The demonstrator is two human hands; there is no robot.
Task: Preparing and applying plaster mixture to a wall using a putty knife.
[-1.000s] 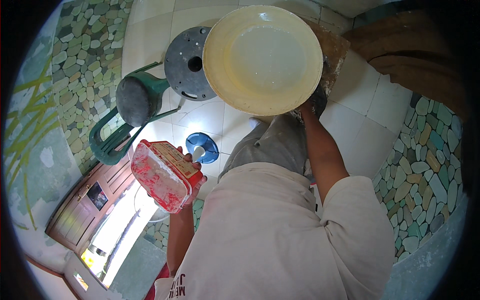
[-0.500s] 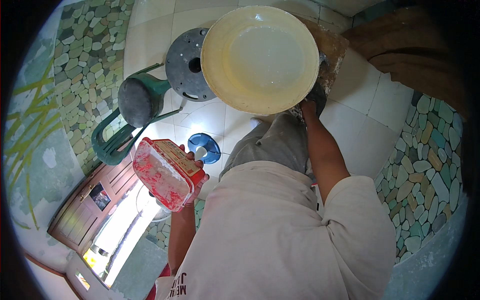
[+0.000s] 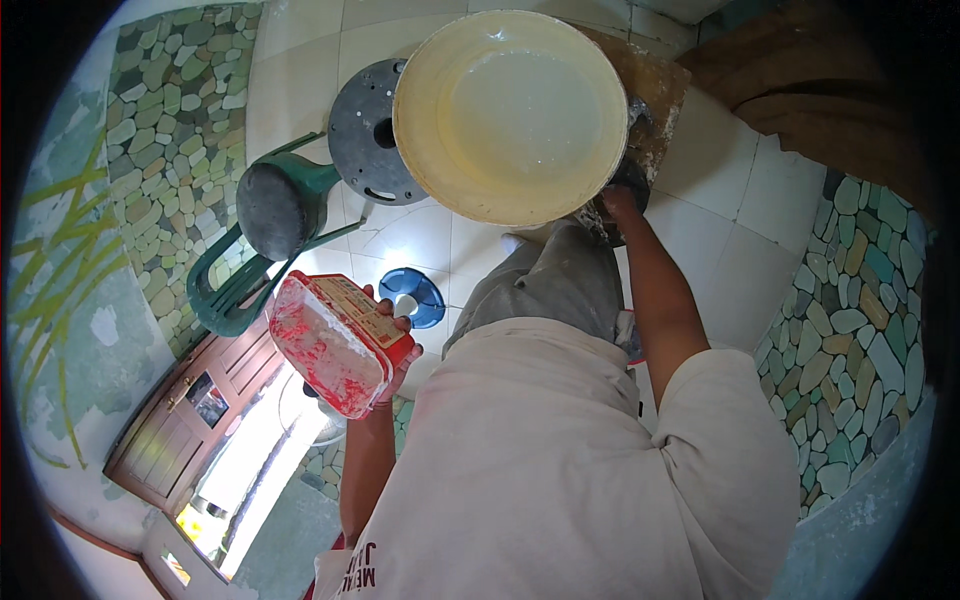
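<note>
In my left hand [image 3: 403, 372] is a red plastic tub [image 3: 335, 350], smeared with whitish residue and tilted on its side. My fingers wrap round one side of it. A large cream-coloured bucket [image 3: 425, 120] stands in front of me with pale, cloudy liquid at its bottom. My right hand [image 3: 622, 205] reaches down beside the bucket's right rim, at a dark container [image 3: 632, 178] with crusted pale stains. Its fingers are mostly hidden there, so I cannot see whether they grip anything.
Left of the bucket are a round dark grey stool top [image 3: 365, 130] and a green plastic chair [image 3: 225, 290] with a dark rounded thing on it. A blue round object [image 3: 425, 305] lies on the tiled floor. A stained board [image 3: 665, 100] and brown cloth [image 3: 820, 80] lie right.
My right hand has shifted slightly lower beside the bucket, and more of the dark container shows. My left hand still holds the red tub in nearly the same place.
</note>
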